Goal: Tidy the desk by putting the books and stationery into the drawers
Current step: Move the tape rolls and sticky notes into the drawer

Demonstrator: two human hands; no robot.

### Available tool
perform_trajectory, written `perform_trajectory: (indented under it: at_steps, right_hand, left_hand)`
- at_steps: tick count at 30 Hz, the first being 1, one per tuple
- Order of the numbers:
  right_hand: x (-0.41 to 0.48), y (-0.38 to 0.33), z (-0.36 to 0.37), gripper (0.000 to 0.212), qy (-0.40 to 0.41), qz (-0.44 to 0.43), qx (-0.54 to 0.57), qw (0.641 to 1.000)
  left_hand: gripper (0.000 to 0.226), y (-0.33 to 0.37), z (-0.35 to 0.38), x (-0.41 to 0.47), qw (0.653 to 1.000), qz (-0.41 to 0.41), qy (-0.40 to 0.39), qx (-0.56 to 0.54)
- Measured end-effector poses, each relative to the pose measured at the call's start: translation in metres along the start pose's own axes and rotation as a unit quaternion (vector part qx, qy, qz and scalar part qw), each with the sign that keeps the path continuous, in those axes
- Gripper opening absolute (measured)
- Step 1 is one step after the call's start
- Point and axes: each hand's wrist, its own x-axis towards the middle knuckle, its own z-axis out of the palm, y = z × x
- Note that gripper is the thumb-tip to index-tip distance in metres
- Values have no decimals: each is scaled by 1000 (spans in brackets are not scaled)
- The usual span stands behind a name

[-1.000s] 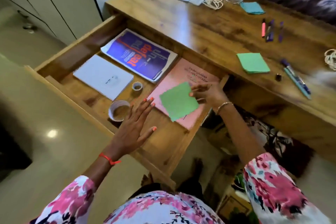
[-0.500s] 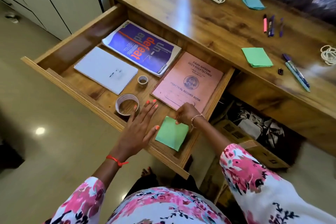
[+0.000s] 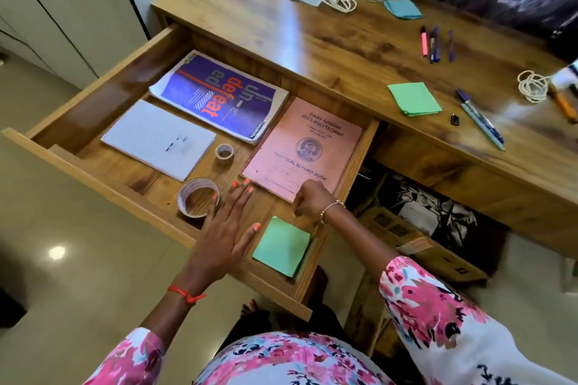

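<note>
Green sticky-note pad (image 3: pixel 282 246) sits in the drawer (image 3: pixel 93 172) corner, lower centre, just below your right hand (image 3: pixel 311 201), fingers curled, gripping nothing. Left hand (image 3: pixel 223 230) splayed flat beside it. Next pad (image 3: pixel 414 99) on desk: right hand nearer.

Near my orange-painted nails (image 3: pixel 247 189): green notepad (image 3: pixel 281 246), pink record book (image 3: pixel 303 147), purple book (image 3: pixel 219 97) with orange lettering; my sleeves (image 3: pixel 438 316) floral pink.
</note>
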Motion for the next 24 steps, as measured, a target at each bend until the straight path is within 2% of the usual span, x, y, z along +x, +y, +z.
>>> perform_trajectory:
  at_steps: [4,7,10,13,15,19,24]
  right_hand:
    - [-9,15,-53,19,98,-15,127,987]
    - [-11,39,-101,16,212,2,224,951]
    - [-9,68,-151,16,338,26,231,912]
    - [6,105,-192,25,409,78,215,883]
    - [19,126,-210,39,406,120,197,884]
    - [43,154,-229,68,343,178,84,918]
    - [61,162,-230,89,270,221,88,933]
  left_hand:
    - [67,15,5,35,1000,23,5,-19]
    - [70,31,13,71,999,50,0,-20]
    - [76,51,25,114,997,67,-17,-33]
    - [81,73,42,161,996,80,-44,-23]
    - [83,88,54,187,994,81,-68,-1]
    - [89,115,82,231,991,68,-106,34]
    - [94,123,104,261,986,57,-136,71]
